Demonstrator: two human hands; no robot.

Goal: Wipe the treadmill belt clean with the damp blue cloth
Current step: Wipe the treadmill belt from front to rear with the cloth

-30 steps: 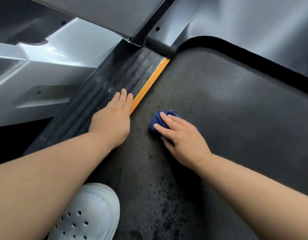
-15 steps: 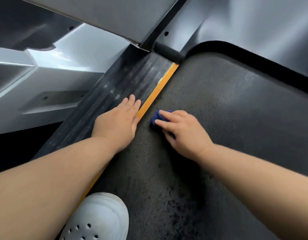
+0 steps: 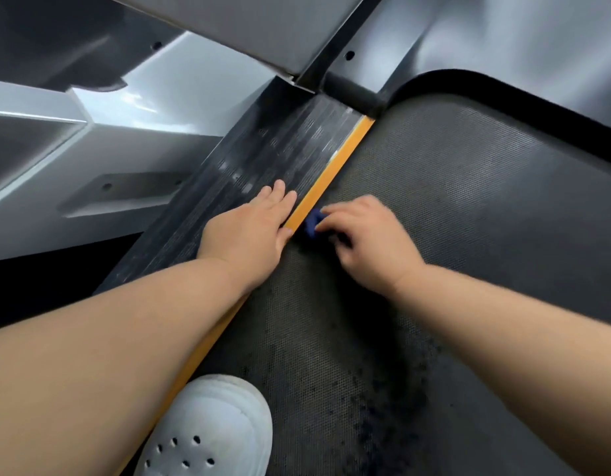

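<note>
Head view: grips the blue cloth (image 3: 312, 225) bunched under the curled fingers of the right hand (image 3: 369, 242) on the treadmill belt (image 3: 451, 207), touching the orange strip (image 3: 335, 173), and rests the left hand (image 3: 252, 231) flat, fingers straight and together, on the side rail (image 3: 262, 156).

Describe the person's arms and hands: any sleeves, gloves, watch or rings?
The left forearm and right forearm are bare to the frame edge, no sleeves in view. The left hand and right hand are ungloved; no watch, band or ring shows, though the right hand is motion-blurred. Only clothing visible: a white perforated clog.
</note>
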